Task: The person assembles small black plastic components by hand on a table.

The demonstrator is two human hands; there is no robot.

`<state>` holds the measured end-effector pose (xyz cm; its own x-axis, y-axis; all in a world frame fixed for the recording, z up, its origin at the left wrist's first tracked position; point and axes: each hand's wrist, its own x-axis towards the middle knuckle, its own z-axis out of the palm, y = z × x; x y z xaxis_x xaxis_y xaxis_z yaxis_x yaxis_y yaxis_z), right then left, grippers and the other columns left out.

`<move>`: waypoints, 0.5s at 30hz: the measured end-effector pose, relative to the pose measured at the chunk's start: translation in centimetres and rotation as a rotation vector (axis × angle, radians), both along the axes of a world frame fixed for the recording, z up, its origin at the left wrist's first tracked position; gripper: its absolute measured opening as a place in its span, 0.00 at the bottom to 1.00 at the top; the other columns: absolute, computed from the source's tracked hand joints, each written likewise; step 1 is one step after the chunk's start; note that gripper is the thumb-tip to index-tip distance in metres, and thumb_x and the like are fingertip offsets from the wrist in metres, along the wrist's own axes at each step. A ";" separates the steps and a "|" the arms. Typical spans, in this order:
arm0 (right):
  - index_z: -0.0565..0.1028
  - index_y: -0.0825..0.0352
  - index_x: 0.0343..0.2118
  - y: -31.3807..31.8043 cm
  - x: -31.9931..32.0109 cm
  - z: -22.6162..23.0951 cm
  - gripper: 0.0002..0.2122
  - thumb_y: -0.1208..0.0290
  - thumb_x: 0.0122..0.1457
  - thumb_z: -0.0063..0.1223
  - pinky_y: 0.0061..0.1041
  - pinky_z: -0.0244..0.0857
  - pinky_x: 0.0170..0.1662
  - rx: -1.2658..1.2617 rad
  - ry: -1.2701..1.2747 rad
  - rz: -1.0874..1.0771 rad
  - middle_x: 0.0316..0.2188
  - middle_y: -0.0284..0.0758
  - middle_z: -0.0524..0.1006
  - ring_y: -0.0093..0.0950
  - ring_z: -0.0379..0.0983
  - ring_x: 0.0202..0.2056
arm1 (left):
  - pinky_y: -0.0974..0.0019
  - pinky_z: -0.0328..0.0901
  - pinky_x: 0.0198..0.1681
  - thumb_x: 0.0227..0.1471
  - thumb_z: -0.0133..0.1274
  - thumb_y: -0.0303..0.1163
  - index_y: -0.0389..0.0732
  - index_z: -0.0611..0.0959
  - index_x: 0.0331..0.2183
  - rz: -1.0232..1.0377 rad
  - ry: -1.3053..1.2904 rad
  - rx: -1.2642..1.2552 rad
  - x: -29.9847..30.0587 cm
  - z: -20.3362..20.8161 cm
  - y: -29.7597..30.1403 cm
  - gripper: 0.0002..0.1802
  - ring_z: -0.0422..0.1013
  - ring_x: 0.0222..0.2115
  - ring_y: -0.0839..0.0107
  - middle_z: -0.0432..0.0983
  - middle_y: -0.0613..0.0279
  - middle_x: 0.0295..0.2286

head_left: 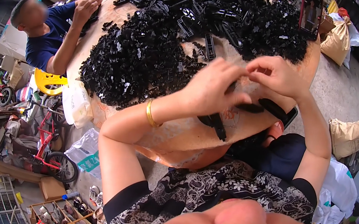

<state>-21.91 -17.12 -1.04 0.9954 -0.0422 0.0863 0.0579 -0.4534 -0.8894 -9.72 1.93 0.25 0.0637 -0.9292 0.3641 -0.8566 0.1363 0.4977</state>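
Observation:
Both my hands are raised over the near right part of the table [170, 141]. My left hand [217, 90], with a gold bracelet [151, 113] on its wrist, has its fingers curled and a dark gap between thumb and fingers; what it holds is hidden. My right hand [280, 76] pinches thumb and fingertips together at the left hand's fingertips; anything in the pinch is too small to name. Below them on the table lie a long black plastic piece [218, 127] and another dark elongated piece [273, 109]. A large heap of small black plastic parts [127, 58] lies beyond my left forearm.
Long black frame-like parts [196, 1] are piled at the far side, beside a phone-like screen [310, 13]. A person in dark blue [50, 32] works at the table's left. A red bicycle [45, 138] and sacks [337, 43] stand around the table.

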 end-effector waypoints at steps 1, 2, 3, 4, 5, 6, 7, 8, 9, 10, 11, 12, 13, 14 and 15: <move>0.76 0.71 0.35 0.5 0.4 -0.4 0.10 0.73 0.51 0.56 0.22 0.66 0.32 0.003 -0.002 0.005 0.27 0.37 0.77 0.22 0.74 0.29 | 0.61 0.64 0.37 0.42 0.61 0.40 0.37 0.74 0.41 0.073 -0.149 -0.107 0.8 -0.3 -0.3 0.25 0.67 0.34 0.59 0.73 0.55 0.32; 0.76 0.71 0.35 1.0 0.7 -0.5 0.11 0.72 0.50 0.57 0.24 0.66 0.33 -0.246 -0.131 -0.049 0.28 0.37 0.76 0.27 0.73 0.30 | 0.59 0.64 0.40 0.42 0.59 0.45 0.35 0.74 0.39 0.250 -0.228 -0.078 1.8 -0.9 -0.7 0.27 0.66 0.37 0.55 0.71 0.52 0.32; 0.76 0.70 0.36 1.4 0.7 -0.9 0.12 0.71 0.48 0.58 0.26 0.67 0.34 -0.495 -0.261 -0.105 0.29 0.38 0.74 0.32 0.73 0.31 | 0.59 0.64 0.41 0.42 0.59 0.47 0.33 0.73 0.40 0.341 -0.281 -0.047 3.0 -1.1 -1.2 0.30 0.66 0.37 0.55 0.71 0.51 0.32; 0.76 0.70 0.33 1.4 0.8 -1.6 0.12 0.70 0.46 0.58 0.30 0.66 0.36 -0.542 -0.233 -0.088 0.29 0.39 0.71 0.38 0.70 0.32 | 0.59 0.64 0.41 0.41 0.59 0.47 0.34 0.73 0.41 0.393 -0.272 -0.008 3.9 -1.4 -1.4 0.31 0.66 0.38 0.55 0.71 0.51 0.33; 0.76 0.70 0.33 1.5 0.9 -2.0 0.12 0.70 0.46 0.58 0.30 0.66 0.36 -0.541 -0.236 -0.089 0.29 0.39 0.71 0.38 0.70 0.32 | 0.59 0.64 0.42 0.41 0.60 0.46 0.34 0.72 0.43 0.448 -0.264 0.032 4.6 -1.6 -1.5 0.32 0.66 0.38 0.54 0.71 0.51 0.33; 0.75 0.71 0.32 1.5 1.0 -2.2 0.10 0.72 0.46 0.57 0.31 0.65 0.37 -0.589 -0.263 -0.094 0.30 0.39 0.71 0.38 0.70 0.33 | 0.59 0.64 0.42 0.41 0.60 0.46 0.34 0.72 0.43 0.447 -0.267 0.032 5.2 -1.8 -1.6 0.32 0.66 0.38 0.54 0.71 0.51 0.33; 0.74 0.71 0.31 1.6 1.1 -2.4 0.09 0.74 0.46 0.56 0.31 0.64 0.37 -0.639 -0.289 -0.099 0.30 0.40 0.71 0.38 0.70 0.33 | 0.59 0.64 0.42 0.42 0.59 0.43 0.34 0.71 0.44 0.435 -0.249 0.053 5.7 -2.0 -1.6 0.31 0.66 0.38 0.54 0.71 0.51 0.34; 0.73 0.71 0.28 1.6 1.3 -2.4 0.07 0.75 0.45 0.56 0.32 0.64 0.37 -0.669 -0.322 -0.098 0.29 0.40 0.71 0.39 0.69 0.32 | 0.59 0.64 0.43 0.42 0.58 0.39 0.34 0.70 0.45 0.424 -0.229 0.075 6.0 -2.2 -1.6 0.29 0.66 0.39 0.54 0.71 0.50 0.35; 0.73 0.71 0.28 1.8 1.3 -2.3 0.07 0.75 0.45 0.56 0.32 0.64 0.37 -0.668 -0.322 -0.099 0.29 0.40 0.71 0.39 0.69 0.32 | 0.59 0.64 0.43 0.42 0.58 0.39 0.34 0.70 0.45 0.423 -0.229 0.076 6.1 -2.4 -1.6 0.29 0.66 0.39 0.54 0.71 0.50 0.35; 0.72 0.71 0.27 2.1 1.3 -2.1 0.07 0.76 0.45 0.55 0.32 0.64 0.37 -0.688 -0.328 -0.106 0.28 0.40 0.71 0.39 0.69 0.32 | 0.59 0.64 0.43 0.43 0.56 0.35 0.35 0.69 0.45 0.425 -0.244 0.093 6.2 -2.5 -1.6 0.28 0.66 0.39 0.54 0.71 0.50 0.35; 0.72 0.70 0.27 2.3 1.2 -1.8 0.07 0.76 0.45 0.55 0.32 0.64 0.37 -0.711 -0.335 -0.113 0.27 0.39 0.71 0.38 0.69 0.32 | 0.59 0.63 0.43 0.43 0.55 0.30 0.35 0.69 0.46 0.427 -0.258 0.108 6.3 -2.6 -1.6 0.26 0.66 0.39 0.53 0.71 0.49 0.35; 0.72 0.70 0.27 2.4 1.2 -1.6 0.07 0.76 0.45 0.55 0.32 0.64 0.37 -0.713 -0.335 -0.114 0.27 0.39 0.71 0.38 0.69 0.32 | 0.59 0.63 0.43 0.43 0.55 0.30 0.35 0.69 0.46 0.427 -0.258 0.106 6.5 -2.9 -1.5 0.26 0.66 0.39 0.53 0.71 0.49 0.35; 0.71 0.69 0.27 2.5 1.2 -1.5 0.07 0.75 0.45 0.56 0.32 0.64 0.37 -0.687 -0.315 -0.094 0.26 0.39 0.71 0.38 0.69 0.32 | 0.58 0.64 0.43 0.42 0.53 0.27 0.35 0.69 0.46 0.436 -0.168 0.037 6.8 -3.1 -1.5 0.26 0.67 0.38 0.52 0.71 0.48 0.34; 0.71 0.68 0.28 2.5 1.1 -1.4 0.07 0.74 0.46 0.56 0.32 0.65 0.36 -0.662 -0.294 -0.077 0.26 0.38 0.72 0.37 0.70 0.32 | 0.58 0.64 0.42 0.41 0.51 0.24 0.35 0.68 0.47 0.441 -0.076 -0.031 6.8 -3.0 -1.5 0.26 0.67 0.37 0.51 0.72 0.48 0.34; 0.71 0.68 0.28 2.4 1.1 -1.4 0.07 0.74 0.46 0.56 0.32 0.65 0.36 -0.664 -0.293 -0.080 0.26 0.38 0.72 0.37 0.70 0.32 | 0.60 0.65 0.39 0.41 0.52 0.23 0.34 0.66 0.48 0.494 0.087 -0.031 6.7 -2.8 -1.6 0.28 0.70 0.34 0.57 0.72 0.50 0.31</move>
<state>-20.80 -14.69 -2.47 0.9235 0.0401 0.3815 0.1955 -0.9049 -0.3782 -3.00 0.36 -2.50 0.5242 -0.7696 0.3646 -0.7783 -0.2592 0.5719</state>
